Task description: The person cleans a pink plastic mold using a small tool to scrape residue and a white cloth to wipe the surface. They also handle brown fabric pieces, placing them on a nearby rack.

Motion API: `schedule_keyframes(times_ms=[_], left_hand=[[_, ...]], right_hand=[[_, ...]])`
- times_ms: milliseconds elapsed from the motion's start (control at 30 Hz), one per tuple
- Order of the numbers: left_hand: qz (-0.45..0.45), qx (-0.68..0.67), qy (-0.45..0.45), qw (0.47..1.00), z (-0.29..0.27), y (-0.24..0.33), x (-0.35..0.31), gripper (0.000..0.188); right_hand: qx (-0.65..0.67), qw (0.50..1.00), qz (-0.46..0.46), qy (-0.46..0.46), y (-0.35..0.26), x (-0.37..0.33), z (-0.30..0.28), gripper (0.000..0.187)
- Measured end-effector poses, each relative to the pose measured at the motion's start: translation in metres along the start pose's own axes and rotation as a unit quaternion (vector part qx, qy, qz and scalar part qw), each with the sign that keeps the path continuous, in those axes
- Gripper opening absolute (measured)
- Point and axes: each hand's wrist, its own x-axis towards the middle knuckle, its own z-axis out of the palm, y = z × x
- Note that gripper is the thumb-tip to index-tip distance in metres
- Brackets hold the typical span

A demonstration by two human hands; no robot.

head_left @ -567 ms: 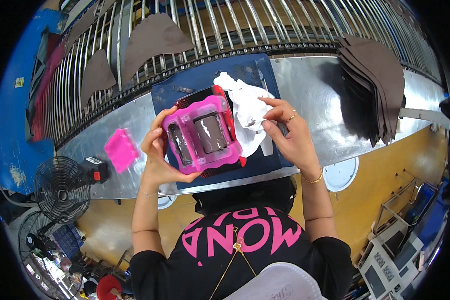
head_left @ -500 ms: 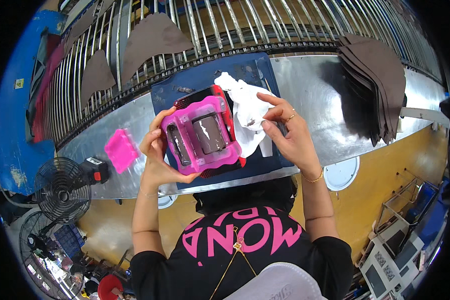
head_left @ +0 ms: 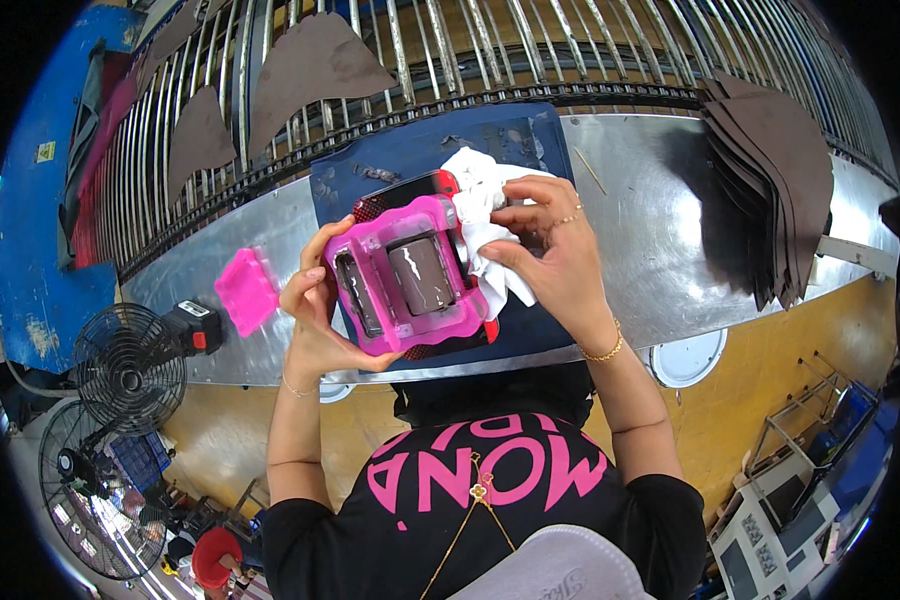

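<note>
My left hand [head_left: 312, 305] grips the left side of a pink plastic tray [head_left: 375, 262] with a wavy rim, thumb along its near edge. Inside it a dark, wet-looking roller [head_left: 422, 272] lies to the right of a narrower dark compartment [head_left: 358, 292]. My right hand [head_left: 560, 245] is closed on a crumpled white cloth [head_left: 477, 190], bunched against the tray's right edge. A red and black object [head_left: 450, 182] shows partly from under the tray; its kind is hidden. All this is above a dark blue mat [head_left: 355, 170].
On the metal table [head_left: 635, 250] a pink wavy-edged piece [head_left: 248, 292] lies at left and a thin stick [head_left: 591, 171] beyond the mat. Stacked dark brown sheets [head_left: 780, 190] overhang at right. A barred rack [head_left: 450, 50] runs behind, carrying brown pieces [head_left: 315, 80]. A fan [head_left: 130, 365] stands left.
My right hand has drawn the cloth leftward against the tray's edge, bunching it more. The left hand keeps hold of the tray. The whole view has shifted slightly.
</note>
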Motion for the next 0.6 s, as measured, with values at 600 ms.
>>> schedule_keyframes(times_ms=[600], left_hand=[[0.004,0.025,-0.015,1.0,0.001,-0.003,0.0,0.12]], right_hand=[[-0.189,0.971,-0.023,-0.146,-0.002,0.021,-0.041,0.019]])
